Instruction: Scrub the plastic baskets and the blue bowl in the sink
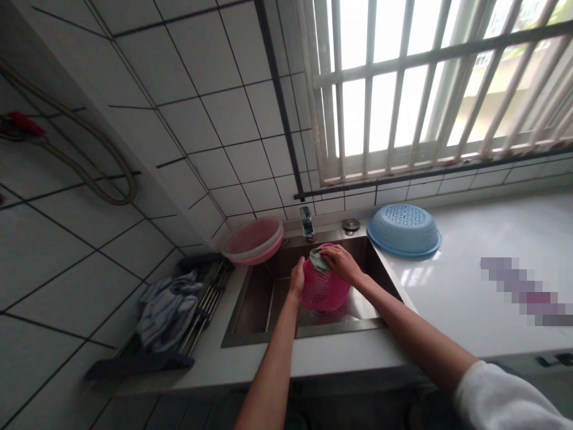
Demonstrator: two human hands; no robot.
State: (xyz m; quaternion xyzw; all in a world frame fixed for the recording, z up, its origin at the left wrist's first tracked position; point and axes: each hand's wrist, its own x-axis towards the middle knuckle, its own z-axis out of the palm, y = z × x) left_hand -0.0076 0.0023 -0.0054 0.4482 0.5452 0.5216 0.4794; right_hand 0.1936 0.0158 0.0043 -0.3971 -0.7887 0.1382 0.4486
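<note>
A pink perforated plastic basket (326, 292) is held tilted over the steel sink (280, 298). My left hand (297, 278) grips its left edge, fingers partly hidden behind it. In my right hand (342, 263) is a pale green cloth (318, 260), pressed against the upper side of the basket. Just behind the basket stands the metal faucet (307, 222); whether water runs cannot be made out.
Pink and white basins (254, 240) rest at the sink's back left corner. An upturned blue colander (404, 230) lies on the white counter (465, 239) to the right. A grey cloth (170, 313) and a metal rack (206, 307) are at left. A drain plug (351, 225) sits behind the sink.
</note>
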